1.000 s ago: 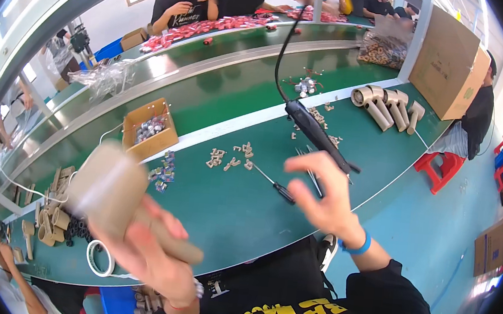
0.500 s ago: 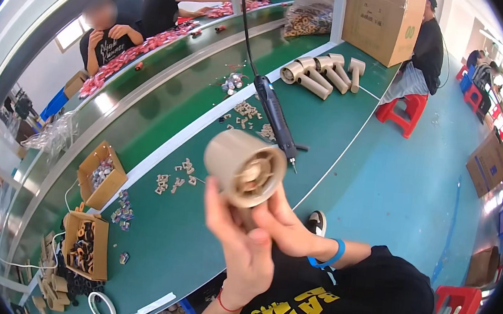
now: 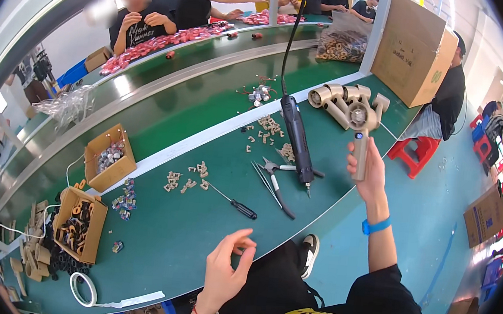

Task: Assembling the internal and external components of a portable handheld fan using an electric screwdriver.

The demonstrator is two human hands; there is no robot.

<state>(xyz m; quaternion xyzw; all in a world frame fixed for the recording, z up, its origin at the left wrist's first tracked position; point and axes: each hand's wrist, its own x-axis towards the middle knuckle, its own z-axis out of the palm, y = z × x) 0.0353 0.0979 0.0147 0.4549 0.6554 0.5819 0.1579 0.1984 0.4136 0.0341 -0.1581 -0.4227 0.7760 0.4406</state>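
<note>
Your right hand (image 3: 366,171) is closed around the handle of a beige plastic handheld fan (image 3: 361,126). You hold it out over the far right of the green workbench (image 3: 195,236), handle down and round head up, so its long axis runs near vertical. The head sits just in front of the row of finished beige fans (image 3: 336,95) lying on the bench; whether they touch cannot be told. Your right hand is the only hand on it.

Your left hand (image 3: 225,269) hangs empty and open, fingers loosely spread, at the near bench edge, well apart from the fan. Between the two hands hangs a black electric screwdriver (image 3: 296,140) on its cord, tip down, with grey pliers (image 3: 274,170) and a small black-handled screwdriver (image 3: 236,204) lying beside it.

Packages:
- A large brown cardboard carton (image 3: 416,49) stands upright at the far right end of the bench, with a printed mark on its side.
- A clear bag of dark parts (image 3: 342,41) sits left of it.
- Two open brown cardboard trays (image 3: 94,187) of small parts sit at the left.
- A roll of white tape (image 3: 82,289) lies at the near left edge.
- A further brown carton (image 3: 485,216) with a red label rests on the floor at right.
</note>
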